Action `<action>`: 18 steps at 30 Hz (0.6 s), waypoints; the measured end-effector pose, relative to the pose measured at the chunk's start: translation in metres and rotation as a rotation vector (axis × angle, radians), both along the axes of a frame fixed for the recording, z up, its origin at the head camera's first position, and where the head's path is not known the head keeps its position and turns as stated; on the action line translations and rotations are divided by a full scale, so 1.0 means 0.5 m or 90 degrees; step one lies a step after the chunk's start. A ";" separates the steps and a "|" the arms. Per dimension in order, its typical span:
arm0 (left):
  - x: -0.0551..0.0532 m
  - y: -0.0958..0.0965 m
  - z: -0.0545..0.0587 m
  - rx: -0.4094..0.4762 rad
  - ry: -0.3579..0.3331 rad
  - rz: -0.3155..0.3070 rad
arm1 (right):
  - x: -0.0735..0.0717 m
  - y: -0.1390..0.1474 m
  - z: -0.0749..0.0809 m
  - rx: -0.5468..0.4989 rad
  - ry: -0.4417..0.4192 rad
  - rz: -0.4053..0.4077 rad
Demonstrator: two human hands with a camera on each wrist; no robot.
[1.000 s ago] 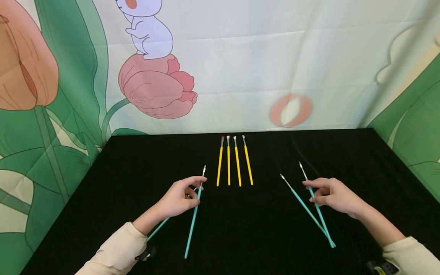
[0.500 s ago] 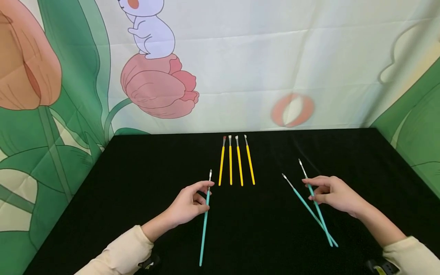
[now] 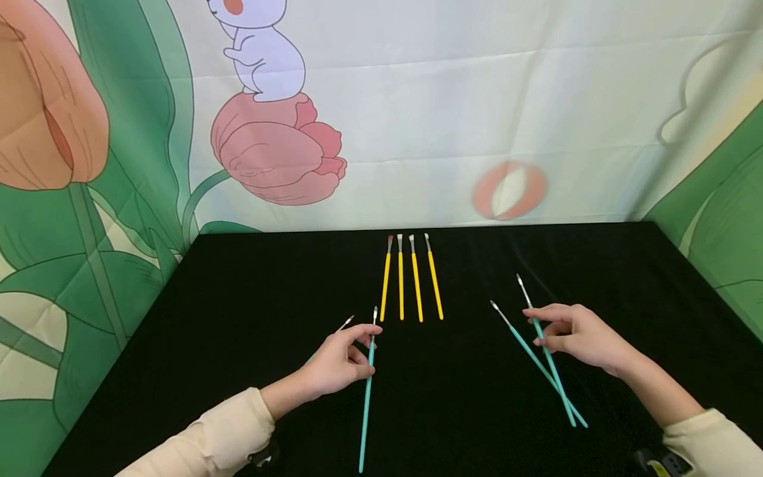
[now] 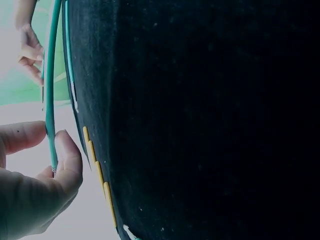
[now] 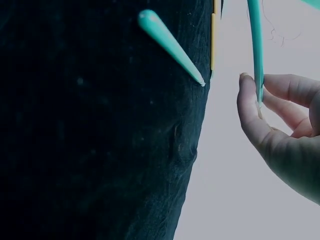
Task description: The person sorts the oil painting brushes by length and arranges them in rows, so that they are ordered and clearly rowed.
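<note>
My left hand (image 3: 336,364) pinches a turquoise-handled paintbrush (image 3: 366,411) between thumb and fingers, bristles pointing away. In the left wrist view, that brush (image 4: 51,75) is off the cloth. Behind this hand, the tip of another paintbrush (image 3: 346,323) shows; the hand and forearm hide most of it. On the right, my right hand (image 3: 587,339) pinches a second turquoise paintbrush (image 3: 551,363) near its metal collar, lifted as the right wrist view shows. Just left of it, one more turquoise paintbrush (image 3: 527,349) lies slanted on the cloth, its handle end crossing the held one in the head view.
Several yellow-handled paintbrushes (image 3: 401,285) lie in a row near the back middle, bristles toward the wall. A black cloth (image 3: 465,397) covers the table. Behind its back edge hangs a printed curtain (image 3: 417,119) with flowers and a white animal.
My left hand has moved right and slightly nearer with its paintbrush, approaching the yellow row. The tip of the brush behind it has come into sight. My right hand has barely shifted.
</note>
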State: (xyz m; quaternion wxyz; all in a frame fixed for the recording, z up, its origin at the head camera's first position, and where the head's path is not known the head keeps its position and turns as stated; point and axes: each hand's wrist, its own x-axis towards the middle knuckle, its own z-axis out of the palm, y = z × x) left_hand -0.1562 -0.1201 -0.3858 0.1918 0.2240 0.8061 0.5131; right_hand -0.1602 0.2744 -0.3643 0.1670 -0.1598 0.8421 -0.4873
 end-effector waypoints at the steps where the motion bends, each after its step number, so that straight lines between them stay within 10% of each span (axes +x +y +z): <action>1: 0.000 0.002 -0.001 -0.001 -0.001 0.002 | 0.000 0.000 0.000 -0.002 0.000 0.001; 18: -0.001 0.013 -0.021 -0.059 -0.020 0.018 | 0.010 -0.018 0.005 -0.019 -0.010 0.013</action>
